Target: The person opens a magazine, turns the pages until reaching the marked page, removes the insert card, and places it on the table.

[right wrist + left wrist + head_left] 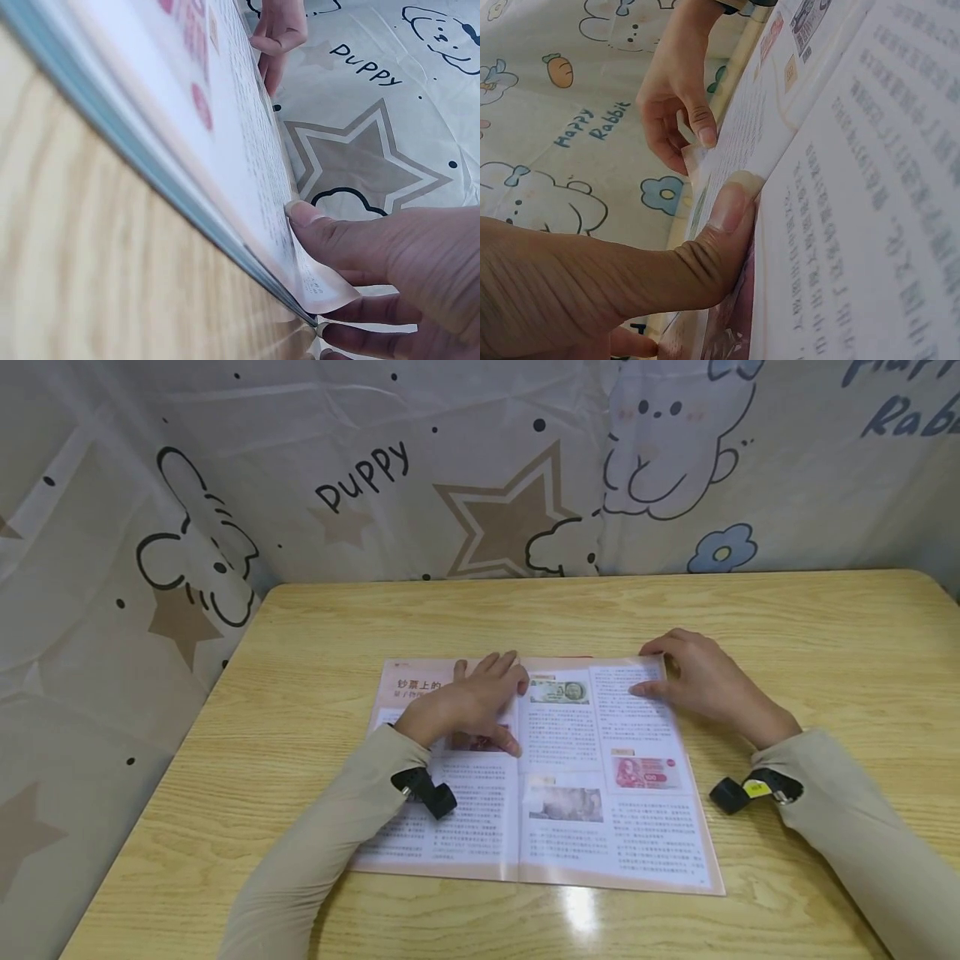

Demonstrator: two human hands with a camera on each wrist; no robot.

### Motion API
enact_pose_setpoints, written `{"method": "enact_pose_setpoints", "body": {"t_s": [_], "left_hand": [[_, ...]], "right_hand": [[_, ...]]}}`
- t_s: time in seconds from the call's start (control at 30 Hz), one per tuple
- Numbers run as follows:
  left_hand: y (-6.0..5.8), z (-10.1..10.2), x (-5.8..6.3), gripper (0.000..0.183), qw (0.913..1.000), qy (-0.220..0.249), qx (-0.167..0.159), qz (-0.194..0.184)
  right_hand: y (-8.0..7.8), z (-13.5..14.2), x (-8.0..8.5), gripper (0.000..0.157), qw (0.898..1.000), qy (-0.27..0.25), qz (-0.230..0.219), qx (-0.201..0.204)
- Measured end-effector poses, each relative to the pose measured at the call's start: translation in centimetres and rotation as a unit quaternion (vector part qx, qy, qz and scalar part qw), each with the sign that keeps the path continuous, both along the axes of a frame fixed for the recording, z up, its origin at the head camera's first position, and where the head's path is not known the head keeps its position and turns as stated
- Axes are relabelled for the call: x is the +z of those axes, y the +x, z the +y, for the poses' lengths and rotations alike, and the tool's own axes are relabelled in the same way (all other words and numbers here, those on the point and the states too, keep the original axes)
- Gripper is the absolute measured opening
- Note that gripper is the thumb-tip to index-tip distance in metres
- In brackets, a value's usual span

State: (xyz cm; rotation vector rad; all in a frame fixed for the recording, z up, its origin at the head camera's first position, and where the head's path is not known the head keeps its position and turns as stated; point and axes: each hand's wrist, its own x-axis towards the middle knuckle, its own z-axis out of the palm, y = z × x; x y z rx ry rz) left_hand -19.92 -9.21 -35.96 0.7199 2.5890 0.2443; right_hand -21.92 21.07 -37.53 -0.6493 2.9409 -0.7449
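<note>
A magazine lies spread on the table, with printed columns and pictures of banknotes on its pages. Across the upper left page and the centre fold rests my left hand, its fingers spread and its thumb pressing the paper. At the top right corner my right hand pinches a page, thumb on top and fingers underneath. That corner curls up from the sheets below in the right wrist view. Part of the left page's title and one picture are hidden under my left hand.
The wooden table extends around the magazine on all sides. Behind and to the left hangs a pale cloth printed with cartoon animals and stars. A black strap device sits on my left wrist, another on my right.
</note>
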Motion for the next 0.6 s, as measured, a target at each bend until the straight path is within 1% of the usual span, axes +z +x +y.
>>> {"method": "enact_pose_setpoints", "body": {"t_s": [0.13, 0.23, 0.4, 0.6], "left_hand": [[-0.03, -0.19, -0.04, 0.080, 0.9993, -0.007, -0.019, 0.031], [-0.02, -0.30, 0.01, 0.081, 0.9984, -0.006, -0.029, 0.048], [-0.07, -0.49, -0.02, 0.082, 0.9983, 0.001, -0.031, 0.048], [-0.21, -0.46, -0.01, 0.087, 0.9976, -0.018, -0.040, 0.053]], "right_hand": [[0.00, -0.09, 0.07, 0.053, 1.000, -0.002, 0.001, 0.000], [-0.02, -0.07, 0.07, 0.057, 1.000, 0.003, 0.007, 0.002], [-0.07, -0.07, -0.07, 0.064, 1.000, 0.017, 0.022, 0.005], [-0.05, -0.09, -0.16, 0.056, 1.000, 0.017, 0.018, 0.004]]}}
